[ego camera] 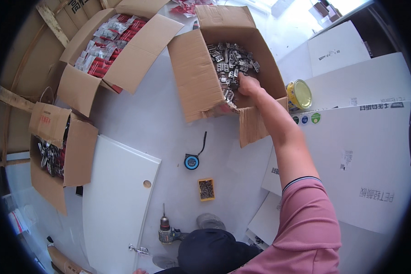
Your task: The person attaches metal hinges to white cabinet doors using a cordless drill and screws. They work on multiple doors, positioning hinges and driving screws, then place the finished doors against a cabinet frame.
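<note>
My right hand [248, 85] reaches down into an open cardboard box [195, 73], its fingertips among loose metal cabinet hinges [231, 58]. Whether the fingers grip one is hidden. Only a few fingertips of my left hand [140, 271] show at the bottom edge, beside a white cabinet door panel [118, 205]. A round bored hole [147, 184] lies near one edge of that panel. Lower on the same edge sits a single cabinet hinge [139, 249], just above my left fingertips. A cordless drill [166, 233] with a bit fitted lies on the floor right of the panel.
A tape measure [191, 162] and a yellow tray of screws [206, 189] are on the floor ahead. Other cardboard boxes hold red-and-clear packets [104, 51] and metal hardware [49, 159]. Flat white cartons [356, 150] and a yellow tin [299, 94] stand right.
</note>
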The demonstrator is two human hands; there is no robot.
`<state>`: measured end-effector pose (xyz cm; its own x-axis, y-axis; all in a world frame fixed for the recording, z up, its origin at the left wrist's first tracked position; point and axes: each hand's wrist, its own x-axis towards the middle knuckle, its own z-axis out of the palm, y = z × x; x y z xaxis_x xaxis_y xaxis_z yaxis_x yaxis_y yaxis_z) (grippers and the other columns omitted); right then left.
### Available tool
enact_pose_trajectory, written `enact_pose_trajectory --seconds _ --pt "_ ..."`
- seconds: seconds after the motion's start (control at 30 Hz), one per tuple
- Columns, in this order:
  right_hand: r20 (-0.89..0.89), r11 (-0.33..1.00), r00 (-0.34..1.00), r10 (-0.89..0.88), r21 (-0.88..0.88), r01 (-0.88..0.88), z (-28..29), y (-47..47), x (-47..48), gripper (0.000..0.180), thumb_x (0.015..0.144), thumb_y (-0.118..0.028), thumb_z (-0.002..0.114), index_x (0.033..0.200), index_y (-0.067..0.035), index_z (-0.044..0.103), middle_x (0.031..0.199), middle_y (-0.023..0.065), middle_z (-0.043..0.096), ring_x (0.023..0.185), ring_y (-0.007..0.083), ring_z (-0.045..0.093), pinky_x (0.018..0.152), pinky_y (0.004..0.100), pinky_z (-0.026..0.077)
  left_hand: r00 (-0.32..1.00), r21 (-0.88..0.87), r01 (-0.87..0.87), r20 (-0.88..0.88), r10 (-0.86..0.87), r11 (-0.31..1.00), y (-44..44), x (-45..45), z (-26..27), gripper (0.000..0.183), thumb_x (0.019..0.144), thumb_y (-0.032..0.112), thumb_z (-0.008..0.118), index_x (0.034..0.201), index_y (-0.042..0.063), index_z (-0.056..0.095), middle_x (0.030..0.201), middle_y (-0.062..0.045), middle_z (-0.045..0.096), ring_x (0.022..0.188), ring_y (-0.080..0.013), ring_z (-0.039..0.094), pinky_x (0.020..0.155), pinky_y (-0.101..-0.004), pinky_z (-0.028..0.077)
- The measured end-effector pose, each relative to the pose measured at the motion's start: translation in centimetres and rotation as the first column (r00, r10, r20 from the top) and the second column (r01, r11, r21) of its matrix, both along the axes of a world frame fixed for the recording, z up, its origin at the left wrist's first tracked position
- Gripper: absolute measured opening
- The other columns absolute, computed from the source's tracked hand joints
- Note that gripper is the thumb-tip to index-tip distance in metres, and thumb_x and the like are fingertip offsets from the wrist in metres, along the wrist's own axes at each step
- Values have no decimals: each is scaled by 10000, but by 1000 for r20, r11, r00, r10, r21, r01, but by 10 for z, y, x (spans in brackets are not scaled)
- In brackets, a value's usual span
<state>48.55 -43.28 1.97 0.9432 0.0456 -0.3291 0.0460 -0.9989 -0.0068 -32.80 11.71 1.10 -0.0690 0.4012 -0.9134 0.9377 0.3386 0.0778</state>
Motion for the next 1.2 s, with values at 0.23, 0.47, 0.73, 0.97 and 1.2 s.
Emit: enact_pose_trajectory --seconds 0.23,0.47,0.73,0.97,1.2 --pt "324 918 921 -215 389 77 20 -19 67 423 870 -174 660 1277 -75 606 1201 238 707 1149 423 663 981 488 524 1000 -1 12 -28 -12 1000 -10 2 10 410 1059 419 547 1243 64 636 1133 -103 686 958 -246 686 798 -435 569" --pt "342 986 925 -165 30 165 -31 -23 58 342 882 -205 679 1210 -124 630 1234 179 694 1186 416 643 977 553 525 999 -7 38 -1 -38 999 -19 -37 66 396 1053 397 564 1219 49 653 1087 -93 702 922 -220 689 772 -403 568" --pt "-354 102 906 -233 917 384 -25 -106 73 478 976 -184 690 1390 24 572 1317 180 665 1160 301 668 980 383 541 997 150 -26 76 15 988 -11 -167 145 381 1047 372 582 1191 31 672 1035 -82 719 881 -189 691 742 -365 566" --pt "-413 -173 910 37 894 413 61 40 -153 499 988 -196 624 1441 -19 515 1383 145 614 1231 276 620 1042 427 516 955 470 -277 227 189 838 83 -93 176 365 1046 331 597 1232 25 673 1049 -88 733 918 -152 697 745 -321 547" --pt "-492 405 509 706 871 279 164 395 -450 331 946 -130 695 1250 -16 632 1015 13 651 886 122 604 776 289 508 656 154 -54 750 -81 987 54 11 219 476 1063 277 574 1459 19 519 1334 -128 643 1179 -201 643 946 -351 532"
